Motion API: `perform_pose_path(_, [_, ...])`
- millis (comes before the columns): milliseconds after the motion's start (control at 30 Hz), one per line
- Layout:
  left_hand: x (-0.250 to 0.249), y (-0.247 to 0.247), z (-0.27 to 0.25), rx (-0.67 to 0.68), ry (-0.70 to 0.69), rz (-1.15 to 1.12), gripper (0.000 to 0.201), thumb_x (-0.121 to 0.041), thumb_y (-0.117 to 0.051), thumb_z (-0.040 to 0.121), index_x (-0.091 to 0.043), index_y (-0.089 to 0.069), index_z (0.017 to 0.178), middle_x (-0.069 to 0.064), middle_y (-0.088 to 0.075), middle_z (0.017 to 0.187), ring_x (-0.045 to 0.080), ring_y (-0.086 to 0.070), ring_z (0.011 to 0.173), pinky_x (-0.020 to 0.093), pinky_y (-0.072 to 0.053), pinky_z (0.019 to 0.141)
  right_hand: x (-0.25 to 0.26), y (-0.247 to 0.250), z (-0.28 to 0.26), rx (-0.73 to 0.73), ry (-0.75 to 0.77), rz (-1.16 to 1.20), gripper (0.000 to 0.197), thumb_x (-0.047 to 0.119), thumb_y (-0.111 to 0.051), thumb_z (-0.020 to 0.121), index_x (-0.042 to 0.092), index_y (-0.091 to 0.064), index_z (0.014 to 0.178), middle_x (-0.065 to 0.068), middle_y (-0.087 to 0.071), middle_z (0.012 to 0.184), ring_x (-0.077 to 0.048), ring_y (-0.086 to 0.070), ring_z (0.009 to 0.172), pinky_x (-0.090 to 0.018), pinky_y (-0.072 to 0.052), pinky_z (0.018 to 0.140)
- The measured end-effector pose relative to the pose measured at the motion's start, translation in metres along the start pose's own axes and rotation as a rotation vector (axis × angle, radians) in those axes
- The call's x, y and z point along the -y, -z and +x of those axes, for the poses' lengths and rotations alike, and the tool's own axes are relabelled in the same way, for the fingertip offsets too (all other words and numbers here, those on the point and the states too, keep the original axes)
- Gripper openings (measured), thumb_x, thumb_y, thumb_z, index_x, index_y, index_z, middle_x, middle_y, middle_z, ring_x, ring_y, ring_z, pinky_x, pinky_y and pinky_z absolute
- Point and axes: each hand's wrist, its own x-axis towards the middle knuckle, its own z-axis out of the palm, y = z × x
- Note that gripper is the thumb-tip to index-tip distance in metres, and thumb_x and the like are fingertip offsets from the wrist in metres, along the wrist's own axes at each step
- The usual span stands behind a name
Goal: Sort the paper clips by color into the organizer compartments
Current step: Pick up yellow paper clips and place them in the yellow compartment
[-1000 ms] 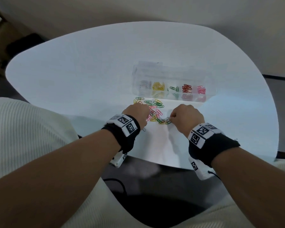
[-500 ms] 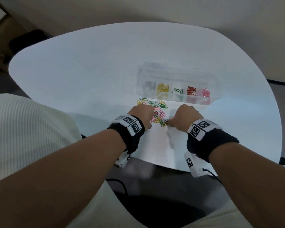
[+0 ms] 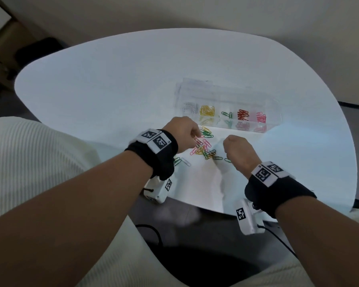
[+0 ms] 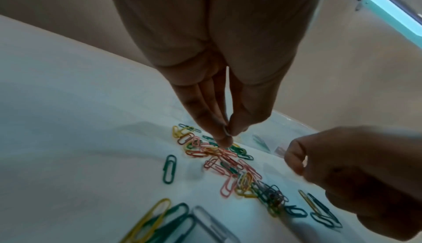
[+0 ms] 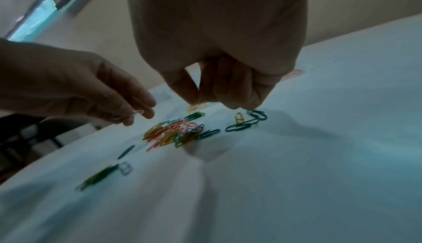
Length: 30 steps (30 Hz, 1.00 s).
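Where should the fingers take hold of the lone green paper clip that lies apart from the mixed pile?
Pinch the green paper clip across its two long sides, coming straight down from above. It lies flat on the white table, clear of the pile, so probably nothing else gets caught.

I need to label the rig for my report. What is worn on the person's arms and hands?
Both forearms are bare, with no sleeves in view. Each wrist carries a black fabric band: left band, right band. A white strap with black square code markers crosses the top of each. Under each wrist hangs a white camera box with another marker; a thin black cable leaves the right box. The hands wear no gloves.
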Motion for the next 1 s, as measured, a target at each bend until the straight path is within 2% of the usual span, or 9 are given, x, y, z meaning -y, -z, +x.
perform_pose_path(100, [0.006,0.002,-0.002,0.011,0.047,-0.063,0.028,-0.005,-0.062,0.082,-0.016,-0.074,0.104,-0.001,-0.07,0.101,0.012,-0.064,0.094,0.013,-0.044,0.061,0.004,-0.009,-0.003,-0.059,0.01,-0.135,0.011,0.033,-0.059,0.085,0.023,-0.062,0.081,0.004,-0.063,0.074,-0.019,-0.06,0.074,-0.031,-0.048,0.068])
perform_pose_path(233, [0.003,-0.007,-0.002,0.086,0.073,0.018,0.022,-0.011,-0.047,0.09,-0.006,-0.068,0.085,0.001,-0.063,0.086,0.019,-0.056,0.082,0.023,-0.039,0.067,0.011,-0.01,-0.003,-0.069,0.011,-0.33,0.015,0.04,-0.065,0.085,0.027,-0.071,0.09,0.001,-0.066,0.083,-0.023,-0.065,0.08,-0.028,-0.049,0.069])
perform_pose_path(300, [-0.001,-0.015,-0.002,0.129,0.122,0.077,0.025,-0.014,-0.039,0.095,-0.01,-0.058,0.079,0.005,-0.056,0.082,0.022,-0.049,0.08,0.026,-0.036,0.067,0.014,-0.008,-0.002,-0.062,0.01,-0.383,0.017,0.039,-0.065,0.087,0.024,-0.071,0.09,0.0,-0.063,0.079,-0.023,-0.062,0.077,-0.027,-0.045,0.066])
perform_pose_path(367, [0.0,-0.019,-0.002,0.14,0.119,0.151,0.023,-0.022,-0.043,0.092,-0.013,-0.053,0.073,0.004,-0.055,0.078,0.024,-0.05,0.079,0.026,-0.036,0.063,0.014,-0.007,-0.001,-0.053,-0.006,-0.41,0.021,0.042,-0.064,0.087,0.022,-0.07,0.09,0.0,-0.063,0.081,-0.023,-0.061,0.077,-0.028,-0.045,0.066])
perform_pose_path(467, [0.004,-0.015,-0.004,0.133,0.088,0.262,0.009,-0.027,-0.061,0.08,-0.02,-0.066,0.084,-0.004,-0.065,0.093,0.019,-0.057,0.083,0.023,-0.04,0.065,0.011,-0.003,0.001,-0.053,-0.026,-0.393,0.021,0.042,-0.065,0.087,0.022,-0.071,0.09,-0.002,-0.068,0.087,-0.023,-0.065,0.081,-0.029,-0.048,0.068])
perform_pose_path(567, [0.009,-0.014,-0.005,0.194,0.074,0.322,0.016,-0.033,-0.074,0.076,-0.026,-0.067,0.088,-0.008,-0.064,0.1,0.016,-0.058,0.085,0.024,-0.041,0.067,0.01,0.003,-0.001,-0.086,-0.022,-0.355,0.018,0.038,-0.063,0.087,0.023,-0.071,0.089,-0.002,-0.066,0.086,-0.023,-0.062,0.08,-0.028,-0.045,0.067])
perform_pose_path(733, [0.006,-0.024,-0.007,0.249,0.061,0.402,0.01,-0.026,-0.072,0.077,-0.025,-0.071,0.086,-0.006,-0.067,0.097,0.019,-0.064,0.089,0.026,-0.046,0.068,0.011,0.006,-0.003,-0.092,-0.024,-0.357,0.015,0.038,-0.065,0.083,0.025,-0.072,0.085,0.001,-0.063,0.079,-0.023,-0.063,0.079,-0.027,-0.045,0.065])
perform_pose_path(833, [0.001,-0.026,-0.008,0.241,0.06,0.418,0.008,-0.022,-0.069,0.077,-0.022,-0.071,0.085,-0.004,-0.07,0.09,0.02,-0.066,0.085,0.028,-0.051,0.069,0.01,0.003,-0.001,-0.086,-0.023,-0.415,0.021,0.042,-0.062,0.088,0.024,-0.073,0.091,-0.003,-0.068,0.09,-0.025,-0.065,0.085,-0.029,-0.048,0.07])
perform_pose_path(1000, [-0.001,-0.031,-0.008,0.243,0.063,0.418,0.019,-0.029,-0.07,0.077,-0.019,-0.063,0.092,-0.002,-0.067,0.088,0.022,-0.064,0.082,0.033,-0.054,0.075,0.01,-0.001,0.006,-0.049,-0.076,-0.452,0.024,0.04,-0.064,0.085,0.017,-0.07,0.089,-0.005,-0.068,0.088,-0.025,-0.064,0.078,-0.028,-0.049,0.067])
